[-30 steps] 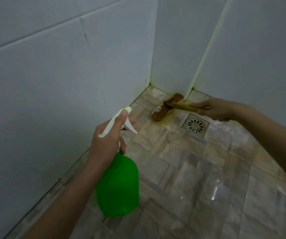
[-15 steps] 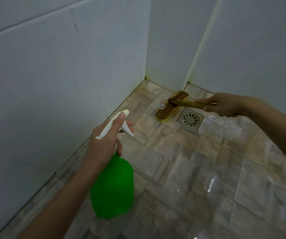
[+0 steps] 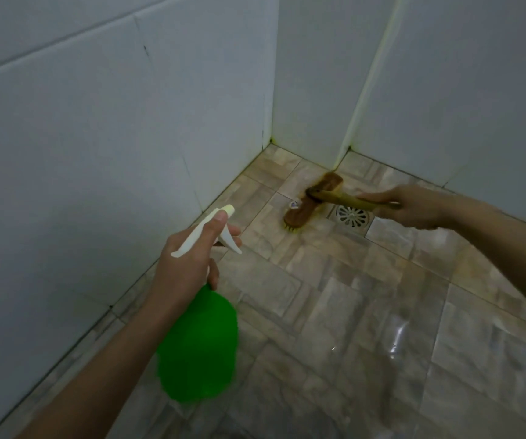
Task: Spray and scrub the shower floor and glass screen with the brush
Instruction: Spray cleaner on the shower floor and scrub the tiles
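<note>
My left hand grips the white trigger head of a green spray bottle, nozzle aimed toward the far corner, thumb along the top and a finger on the trigger. My right hand holds the handle of a wooden scrub brush, whose brown head with yellow bristles rests on the tiled shower floor just left of the drain, near the wall corner.
A round metal floor drain sits in a square frame under the brush handle. White tiled walls close the left and back sides. A vertical pale strip runs up the back corner. The floor near me looks wet and shiny.
The view has shifted slightly. The brush head has stayed beside the drain, moving only a little on the floor; my left hand has kept the bottle pointed at the corner.
</note>
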Available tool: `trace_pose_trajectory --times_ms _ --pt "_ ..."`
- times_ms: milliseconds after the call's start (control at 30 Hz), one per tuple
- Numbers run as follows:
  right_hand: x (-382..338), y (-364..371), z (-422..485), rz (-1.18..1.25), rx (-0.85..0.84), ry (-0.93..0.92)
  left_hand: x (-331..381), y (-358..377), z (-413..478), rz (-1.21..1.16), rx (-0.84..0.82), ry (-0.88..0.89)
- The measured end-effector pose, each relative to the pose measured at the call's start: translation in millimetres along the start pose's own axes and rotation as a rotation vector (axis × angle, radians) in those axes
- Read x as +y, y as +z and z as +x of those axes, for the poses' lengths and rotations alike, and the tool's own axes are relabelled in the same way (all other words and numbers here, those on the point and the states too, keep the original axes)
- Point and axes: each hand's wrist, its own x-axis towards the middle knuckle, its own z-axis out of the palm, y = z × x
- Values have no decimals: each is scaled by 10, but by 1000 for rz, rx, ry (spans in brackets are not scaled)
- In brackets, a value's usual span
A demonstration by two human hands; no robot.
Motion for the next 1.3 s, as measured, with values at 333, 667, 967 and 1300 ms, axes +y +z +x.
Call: trace_pose_trajectory --times_ms 333,667,967,1300 --pt "-722 550 1135 85 356 -83 -5 -239 -97 -58 74 -1" --pt "-1125 1196 787 23 323 -264 -122 -616 -374 -52 156 -69" --pt "-1631 1618 287 -32 210 -403 -190 -902 -583 -68 217 -116" --pt "-1990 1860 -135 17 136 -358 -170 -1108 -768 -85 251 -80"
